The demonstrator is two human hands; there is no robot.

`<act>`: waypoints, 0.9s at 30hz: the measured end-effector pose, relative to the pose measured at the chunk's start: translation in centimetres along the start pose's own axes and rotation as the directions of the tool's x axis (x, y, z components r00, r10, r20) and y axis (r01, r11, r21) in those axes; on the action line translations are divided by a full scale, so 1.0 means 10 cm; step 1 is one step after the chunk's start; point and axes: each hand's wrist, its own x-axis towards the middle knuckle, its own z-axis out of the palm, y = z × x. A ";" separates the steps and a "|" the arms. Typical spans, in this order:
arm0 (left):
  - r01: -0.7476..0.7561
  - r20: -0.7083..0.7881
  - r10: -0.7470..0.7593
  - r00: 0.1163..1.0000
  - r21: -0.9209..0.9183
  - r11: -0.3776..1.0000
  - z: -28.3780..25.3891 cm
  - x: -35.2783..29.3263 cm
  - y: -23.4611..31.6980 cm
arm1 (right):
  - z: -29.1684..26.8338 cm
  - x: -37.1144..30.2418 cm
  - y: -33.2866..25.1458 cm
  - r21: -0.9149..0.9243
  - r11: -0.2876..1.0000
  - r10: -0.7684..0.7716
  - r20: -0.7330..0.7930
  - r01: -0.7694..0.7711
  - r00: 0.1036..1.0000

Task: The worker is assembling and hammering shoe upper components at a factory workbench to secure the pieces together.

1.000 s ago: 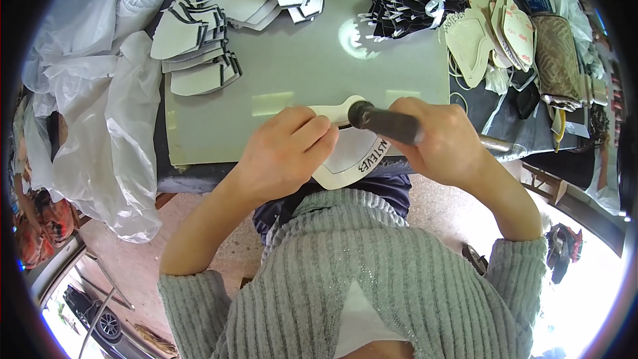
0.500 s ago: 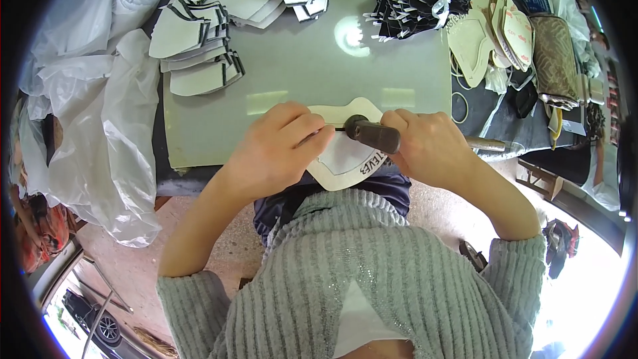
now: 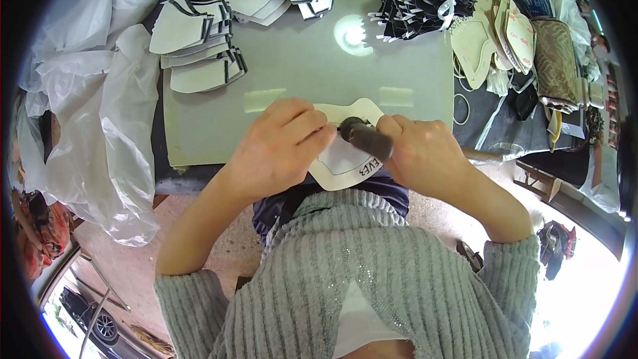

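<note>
A flat cream cardboard pattern (image 3: 325,177) with dark lettering lies at the near edge of the board, partly over my lap. A pale piece (image 3: 345,153) lies within its outline. My left hand (image 3: 282,149) is closed in a pinch at the pattern's upper left, on a thin black strip mostly hidden by the fingers. My right hand (image 3: 422,153) grips a hammer (image 3: 367,139). Its dark, rounded head is over the pattern, close to my left fingertips, and slightly blurred. The wooden handle sticks out to the right behind my wrist.
Stacks of white black-edged pieces (image 3: 199,46) stand at the board's (image 3: 292,60) far left. A tied black bundle (image 3: 419,0) lies at the far right. More cream patterns (image 3: 473,46) and a patterned brown pouch (image 3: 555,60) lie beyond it. Clear plastic bags (image 3: 100,119) hang at left.
The hammer head has tilted and shifted slightly down and left, over the pattern. My right hand has moved a little left; my left hand stays nearly in place.
</note>
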 end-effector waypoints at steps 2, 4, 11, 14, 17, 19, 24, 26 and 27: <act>0.041 0.005 -0.040 0.999 -0.046 0.998 -0.03 -0.03 0.00 | 0.07 -0.03 0.02 0.021 1.000 0.000 0.003 0.000 1.000; 0.081 0.010 -0.080 0.997 -0.089 0.993 -0.05 -0.05 -0.02 | 0.06 0.00 0.05 0.023 1.000 -0.005 0.007 0.004 1.000; 0.036 -0.007 -0.036 0.999 -0.031 0.999 -0.05 -0.09 -0.04 | -0.07 0.03 0.04 0.270 0.961 0.004 -0.250 0.066 0.968; 0.039 -0.003 -0.039 0.999 -0.039 0.998 -0.06 -0.09 -0.02 | 0.01 0.06 -0.04 0.028 1.000 0.011 0.080 -0.013 0.997; 0.054 -0.016 -0.055 0.998 -0.036 0.998 -0.05 -0.08 -0.03 | -0.02 0.08 -0.03 0.089 0.996 -0.016 -0.021 0.018 1.000; 0.053 -0.022 -0.054 0.998 -0.045 0.998 -0.06 -0.10 0.00 | 0.00 0.07 -0.04 0.148 0.987 -0.034 -0.141 0.055 0.989; 0.134 -0.031 -0.135 0.990 -0.048 0.990 -0.08 -0.13 0.00 | 0.08 0.07 0.01 0.022 0.999 0.038 0.175 -0.042 0.984; 0.099 -0.029 -0.098 0.995 0.029 0.995 -0.08 -0.17 0.02 | 0.08 0.07 0.01 0.030 0.999 0.029 0.165 -0.035 0.986; 0.059 -0.025 -0.057 0.998 0.105 0.993 -0.08 -0.18 0.02 | 0.07 0.07 0.01 0.036 0.999 0.023 0.153 -0.029 0.988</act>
